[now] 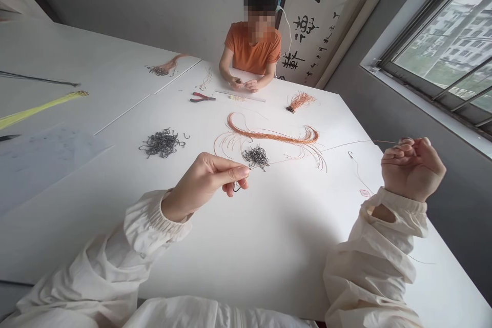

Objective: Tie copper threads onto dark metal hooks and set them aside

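My left hand [203, 184] pinches a small dark fishing hook [237, 187] between thumb and fingertips, above the white table [246, 261]. Just beyond it lies a tangled heap of dark hooks [255, 158], beside a loose bundle of thin copper-coloured lines [272, 136]. My right hand [413, 169] is curled nearly closed and raised at the right. A fine line [346, 143] runs from its fingers towards the copper bundle. A larger heap of dark hooks [162, 143] lies further left.
A co-worker in an orange shirt [251, 48] sits across the table, hands [242, 83] together. Red-handled pliers [202, 97], a ruler [240, 95] and tied orange line bunches [300, 101] lie near them. A window [434, 46] is at right.
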{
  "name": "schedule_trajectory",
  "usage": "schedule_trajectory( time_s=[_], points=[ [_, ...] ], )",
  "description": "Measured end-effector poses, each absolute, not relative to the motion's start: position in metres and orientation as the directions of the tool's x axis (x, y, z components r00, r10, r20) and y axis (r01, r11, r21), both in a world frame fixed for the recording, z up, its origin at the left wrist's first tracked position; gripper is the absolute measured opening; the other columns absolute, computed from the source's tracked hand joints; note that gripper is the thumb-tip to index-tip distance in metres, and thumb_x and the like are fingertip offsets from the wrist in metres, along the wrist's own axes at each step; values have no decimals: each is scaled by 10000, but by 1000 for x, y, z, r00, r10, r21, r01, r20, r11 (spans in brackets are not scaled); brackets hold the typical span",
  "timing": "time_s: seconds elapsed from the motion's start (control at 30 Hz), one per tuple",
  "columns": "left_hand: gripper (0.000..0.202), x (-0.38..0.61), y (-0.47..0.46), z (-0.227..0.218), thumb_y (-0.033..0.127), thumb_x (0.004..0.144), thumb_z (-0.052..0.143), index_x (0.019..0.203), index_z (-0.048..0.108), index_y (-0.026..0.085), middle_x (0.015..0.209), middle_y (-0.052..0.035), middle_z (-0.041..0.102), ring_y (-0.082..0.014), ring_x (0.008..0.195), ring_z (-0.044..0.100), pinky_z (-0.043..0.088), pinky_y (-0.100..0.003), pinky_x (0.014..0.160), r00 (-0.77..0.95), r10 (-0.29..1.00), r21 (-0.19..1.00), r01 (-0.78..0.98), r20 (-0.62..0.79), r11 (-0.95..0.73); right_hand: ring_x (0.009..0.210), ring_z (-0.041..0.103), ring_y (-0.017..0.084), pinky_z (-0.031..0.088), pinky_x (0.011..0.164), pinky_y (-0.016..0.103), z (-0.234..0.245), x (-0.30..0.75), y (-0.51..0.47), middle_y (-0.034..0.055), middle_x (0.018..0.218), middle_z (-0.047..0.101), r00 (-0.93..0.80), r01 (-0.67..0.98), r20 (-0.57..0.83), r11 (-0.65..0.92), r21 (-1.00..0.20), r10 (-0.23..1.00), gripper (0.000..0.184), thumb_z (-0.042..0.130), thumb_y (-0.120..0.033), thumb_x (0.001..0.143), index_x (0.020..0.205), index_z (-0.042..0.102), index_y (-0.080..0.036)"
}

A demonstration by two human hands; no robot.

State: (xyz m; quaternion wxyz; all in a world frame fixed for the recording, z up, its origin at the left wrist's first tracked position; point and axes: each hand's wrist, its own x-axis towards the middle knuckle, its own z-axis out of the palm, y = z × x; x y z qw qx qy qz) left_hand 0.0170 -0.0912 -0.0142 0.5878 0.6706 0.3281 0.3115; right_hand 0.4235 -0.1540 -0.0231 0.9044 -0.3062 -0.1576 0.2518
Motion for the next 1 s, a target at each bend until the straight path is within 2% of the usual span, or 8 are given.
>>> schedule_trajectory(
  time_s=[0.2,0.3,0.43,0.63,0.77,0.9,1.0],
  points=[
    [243,15,-87,-18,328,830,682,684,757,149,707,-78,703,-108,550,507,459,-233,493,628,778,999,53,-24,-11,494,551,65,476,412,147,-20,407,-147,30,641,516,757,-335,233,670,-663,610,339,371,-120,893,645,603,-111],
    [239,14,-86,-20,332,837,679,695,762,157,712,-75,704,-109,555,500,453,-234,502,629,777,999,49,-26,-7,432,501,43,466,382,142,-20,413,-147,16,630,506,761,-385,163,640,-665,628,376,363,-160,944,657,602,-123],
    [234,15,-86,-19,313,835,689,683,760,149,697,-73,704,-101,552,494,446,-224,504,632,775,999,38,-10,-19,417,519,21,453,371,107,-24,430,-154,2,643,515,815,-446,36,666,-598,578,392,361,-156,973,640,566,-132],
    [225,17,-90,-17,273,827,703,659,753,132,663,-65,699,-77,501,481,449,-202,483,648,762,997,58,3,-53,509,590,42,515,432,126,-31,438,-167,4,707,550,832,-434,118,768,-471,542,273,432,-73,941,717,578,-125],
    [219,15,-91,-14,263,823,702,653,752,133,648,-58,695,-78,494,488,458,-192,472,622,782,993,62,36,-95,510,577,42,515,431,133,-34,450,-179,11,707,556,846,-414,131,792,-449,517,277,418,-43,929,732,595,-125],
    [224,13,-92,-10,257,818,701,634,744,137,622,-50,687,-79,479,493,453,-183,449,615,784,985,71,81,-157,490,521,21,477,413,98,-40,469,-189,3,682,546,911,-314,115,845,-432,397,264,445,-59,915,701,587,-122],
    [232,12,-93,-10,260,826,691,632,737,140,622,-42,688,-78,471,498,449,-179,436,631,772,980,97,73,-172,476,487,7,437,406,80,-40,473,-189,4,676,510,964,-211,43,849,-485,264,302,404,-71,906,652,561,-115]
  ],
)
